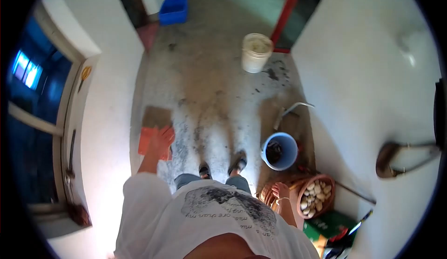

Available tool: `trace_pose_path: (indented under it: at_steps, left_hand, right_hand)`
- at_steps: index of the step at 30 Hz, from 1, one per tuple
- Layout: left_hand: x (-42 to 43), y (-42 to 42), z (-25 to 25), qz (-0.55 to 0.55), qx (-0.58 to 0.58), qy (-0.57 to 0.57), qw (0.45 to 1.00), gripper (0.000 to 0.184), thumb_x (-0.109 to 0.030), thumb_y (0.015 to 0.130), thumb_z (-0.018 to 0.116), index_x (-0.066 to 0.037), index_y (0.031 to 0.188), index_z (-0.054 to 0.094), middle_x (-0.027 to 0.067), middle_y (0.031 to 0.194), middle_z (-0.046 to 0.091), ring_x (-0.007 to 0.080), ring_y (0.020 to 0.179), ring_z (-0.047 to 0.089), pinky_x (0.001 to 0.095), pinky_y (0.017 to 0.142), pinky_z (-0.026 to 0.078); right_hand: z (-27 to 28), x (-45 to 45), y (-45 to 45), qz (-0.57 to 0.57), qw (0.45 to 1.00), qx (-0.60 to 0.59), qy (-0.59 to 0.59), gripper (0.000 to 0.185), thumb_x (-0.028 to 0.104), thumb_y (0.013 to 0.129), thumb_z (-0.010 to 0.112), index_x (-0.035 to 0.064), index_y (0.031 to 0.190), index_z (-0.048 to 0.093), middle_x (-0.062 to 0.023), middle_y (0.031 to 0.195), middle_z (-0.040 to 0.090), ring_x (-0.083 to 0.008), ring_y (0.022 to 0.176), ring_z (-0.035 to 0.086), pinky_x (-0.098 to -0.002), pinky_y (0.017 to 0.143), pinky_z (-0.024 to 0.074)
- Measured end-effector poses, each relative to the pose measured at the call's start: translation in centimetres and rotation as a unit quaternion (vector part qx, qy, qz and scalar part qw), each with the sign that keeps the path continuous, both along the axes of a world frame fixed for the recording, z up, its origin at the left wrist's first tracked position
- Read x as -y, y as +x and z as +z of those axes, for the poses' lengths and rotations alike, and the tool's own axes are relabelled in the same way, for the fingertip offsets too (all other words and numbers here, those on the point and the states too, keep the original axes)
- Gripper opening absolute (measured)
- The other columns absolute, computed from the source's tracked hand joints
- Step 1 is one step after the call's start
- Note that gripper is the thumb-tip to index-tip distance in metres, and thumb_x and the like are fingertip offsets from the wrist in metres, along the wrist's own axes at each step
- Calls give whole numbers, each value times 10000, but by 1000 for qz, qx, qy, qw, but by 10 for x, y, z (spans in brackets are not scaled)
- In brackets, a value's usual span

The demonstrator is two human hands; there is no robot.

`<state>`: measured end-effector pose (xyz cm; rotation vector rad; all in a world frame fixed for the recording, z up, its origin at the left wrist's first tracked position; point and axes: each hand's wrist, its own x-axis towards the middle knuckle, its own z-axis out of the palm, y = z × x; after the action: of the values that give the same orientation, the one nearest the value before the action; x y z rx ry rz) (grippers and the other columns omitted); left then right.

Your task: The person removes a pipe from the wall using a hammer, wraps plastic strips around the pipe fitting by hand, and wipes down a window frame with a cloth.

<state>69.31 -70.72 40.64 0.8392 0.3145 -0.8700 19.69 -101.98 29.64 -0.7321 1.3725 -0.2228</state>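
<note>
Over to the left, my left hand (161,137) is spread open above a flat red square thing (145,143). The picture does not show whether the two touch. My right hand (281,190) is low at my right side, its fingers slightly bent and nothing visible in them. Just beside it is a woven wicker basket (266,194), largely hidden by my hand and shirt. A second, round basket (329,189) to its right holds several pale, egg-like rounded things.
A light blue bucket (288,159) with dark contents stands ahead of my right hand, near a bent metal tool (298,106). Farther off are a white bucket (254,62) and a blue bin (173,17). A green box (333,224) lies by the right wall.
</note>
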Motion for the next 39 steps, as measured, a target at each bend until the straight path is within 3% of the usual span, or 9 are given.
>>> trace_pose_path:
  at_steps: [1, 3, 5, 11, 16, 24, 27, 29, 39]
  left_hand:
    - [39, 4, 23, -19, -33, -35, 999, 689, -570, 823, 344, -26, 1246, 339, 128, 1211, 436, 263, 1108, 422, 392, 949, 317]
    - [88, 4, 61, -84, 47, -125, 987, 791, -657, 774, 296, -20, 1238, 361, 145, 1277, 380, 279, 1183, 353, 415, 981, 272]
    - [120, 5, 94, -77, 84, -162, 980, 836, -691, 750, 284, -18, 1238, 366, 147, 1285, 372, 282, 1198, 336, 421, 984, 268]
    - [120, 16, 130, -9, 113, -245, 963, 923, -751, 695, 259, -37, 1276, 324, 143, 1275, 384, 276, 1195, 342, 419, 980, 274]
    - [12, 4, 70, 269, 38, 72, 960, 616, -587, 780, 439, -117, 1177, 424, 92, 1138, 476, 236, 1020, 467, 379, 849, 387]
    - [-282, -66, 27, 645, -14, 417, 640, 451, -340, 787, 555, -114, 1154, 420, 78, 837, 517, 184, 731, 504, 415, 595, 451]
    - [-372, -89, 38, 568, -76, 673, 466, 485, -314, 729, 582, -62, 1127, 469, 195, 1042, 517, 363, 964, 504, 405, 830, 409]
    - [-414, -99, 44, 556, -75, 717, 414, 494, -309, 727, 572, -64, 1139, 454, 204, 1151, 442, 358, 999, 483, 404, 848, 403]
    - [-540, -101, 93, 441, -124, 771, 442, 610, -289, 731, 528, -176, 1284, 297, 113, 1316, 304, 337, 1134, 393, 416, 904, 375]
  right_hand:
    - [-41, 34, -25, 12, 980, 174, 99, 138, 165, 779, 559, 45, 843, 534, -88, 741, 571, -189, 615, 561, -284, 477, 422]
    - [21, 56, 24, 18, 999, 0, -31, 132, 167, 815, 498, 45, 833, 544, -73, 737, 579, -174, 576, 535, -274, 505, 435]
    - [-7, 127, 26, -7, 993, 86, 77, 139, 180, 796, 523, 62, 865, 546, -60, 759, 580, -191, 640, 553, -309, 532, 437]
    - [38, 217, 147, 109, 986, -68, -102, 123, 266, 774, 547, 150, 805, 520, -3, 669, 534, -128, 582, 521, -301, 500, 389]
    - [8, 246, 210, 318, 940, -68, -101, 128, 286, 763, 516, 164, 738, 487, 3, 596, 507, -115, 503, 476, -272, 438, 366]
    - [38, 147, 361, 402, 900, -61, -159, 160, 263, 776, 516, 137, 685, 477, -2, 533, 452, -163, 436, 459, -304, 361, 345]
    - [48, 87, 415, 448, 876, -39, -172, 159, 264, 776, 517, 133, 691, 485, -5, 540, 461, -159, 442, 464, -300, 365, 350]
    - [56, 42, 444, 479, 859, -31, -179, 159, 264, 776, 518, 130, 695, 490, -7, 545, 467, -157, 446, 468, -297, 368, 353]
    - [78, -82, 482, 547, 814, -28, -196, 162, 267, 777, 522, 117, 715, 516, -17, 569, 496, -146, 467, 487, -284, 383, 370]
